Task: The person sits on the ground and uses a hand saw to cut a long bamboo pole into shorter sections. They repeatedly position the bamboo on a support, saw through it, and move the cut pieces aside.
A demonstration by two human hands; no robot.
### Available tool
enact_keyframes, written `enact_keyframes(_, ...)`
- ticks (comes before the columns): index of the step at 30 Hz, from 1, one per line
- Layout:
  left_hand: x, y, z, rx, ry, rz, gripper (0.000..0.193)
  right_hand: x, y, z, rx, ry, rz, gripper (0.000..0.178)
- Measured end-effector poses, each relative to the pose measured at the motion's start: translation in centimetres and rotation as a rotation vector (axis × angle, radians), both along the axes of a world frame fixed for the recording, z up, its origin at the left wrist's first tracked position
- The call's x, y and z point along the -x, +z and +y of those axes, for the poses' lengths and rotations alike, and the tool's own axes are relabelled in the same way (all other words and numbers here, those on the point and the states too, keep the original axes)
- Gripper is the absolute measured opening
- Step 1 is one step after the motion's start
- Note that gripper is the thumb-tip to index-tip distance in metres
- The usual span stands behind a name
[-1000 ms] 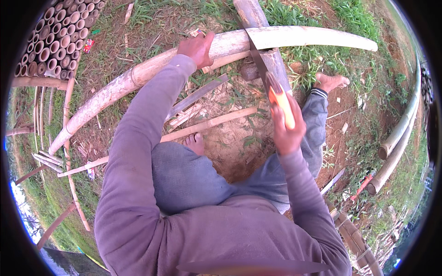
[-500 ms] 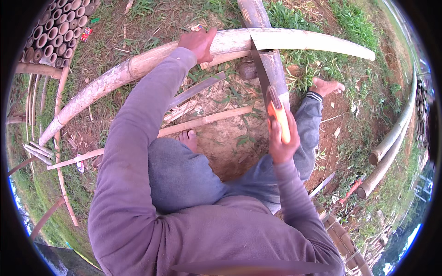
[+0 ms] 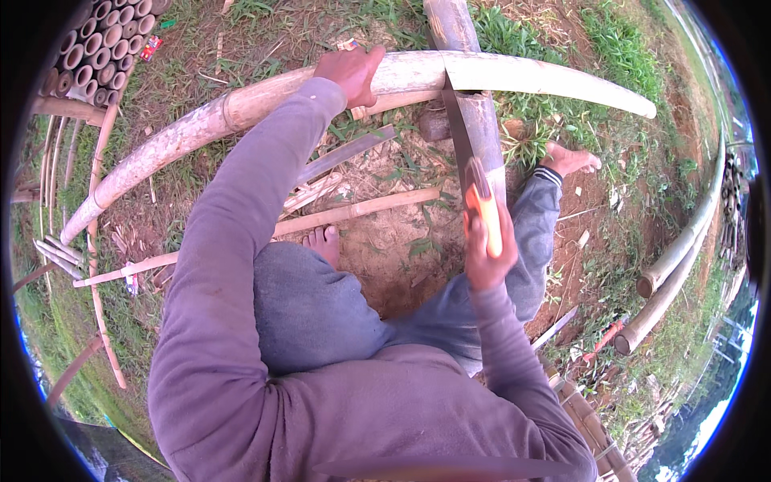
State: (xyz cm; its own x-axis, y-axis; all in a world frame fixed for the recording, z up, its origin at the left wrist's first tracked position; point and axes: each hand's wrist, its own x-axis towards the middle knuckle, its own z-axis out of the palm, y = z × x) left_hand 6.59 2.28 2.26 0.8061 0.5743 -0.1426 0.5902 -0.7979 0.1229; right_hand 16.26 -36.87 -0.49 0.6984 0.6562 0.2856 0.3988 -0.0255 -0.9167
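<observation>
A long pale bamboo pole (image 3: 189,132) lies crosswise before me, bowed by the lens. My left hand (image 3: 350,76) is wrapped over its middle, left of where a saw crosses it. My right hand (image 3: 488,261) is closed round the orange-yellow handle (image 3: 484,215) of that handsaw. The saw's dark blade (image 3: 458,132) runs away from me, and its far part meets the pole. How deep the teeth sit I cannot tell. Beneath the pole, close by the blade, a thicker greyish bamboo log (image 3: 483,128) points away from me and props it.
Split bamboo strips (image 3: 361,209) lie on the dirt between my feet. Stacked bamboo ends (image 3: 100,58) fill a rack at the far left. Two more poles (image 3: 671,273) rest at the right. Near my right leg are a flat blade (image 3: 554,328) and an orange-red object (image 3: 608,336).
My right hand and the saw have shifted slightly toward me. The left hand keeps its hold on the bamboo pole. The whole view has turned a little.
</observation>
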Motion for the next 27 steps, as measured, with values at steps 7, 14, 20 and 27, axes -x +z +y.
enact_keyframes(7, 0.0, 1.7, 0.8, 0.046, 0.042, 0.012, 0.075, -1.1, 2.4, 6.7, 0.068, -0.014, 0.133, 0.048)
enact_keyframes(14, 0.0, -0.2, 1.0, 0.060, 0.018, 0.002, 0.082, 2.0, -0.1, -3.7, -0.014, 0.001, 0.109, 0.054)
enact_keyframes(20, 0.0, 1.1, 0.8, 0.104, 0.033, 0.019, 0.096, -2.3, 3.8, 11.3, 0.089, -0.022, 0.144, 0.044)
enact_keyframes(27, 0.4, 0.5, 2.1, 0.137, 0.029, 0.000, 0.102, 3.5, 1.3, -6.6, 0.023, -0.051, 0.151, 0.053)
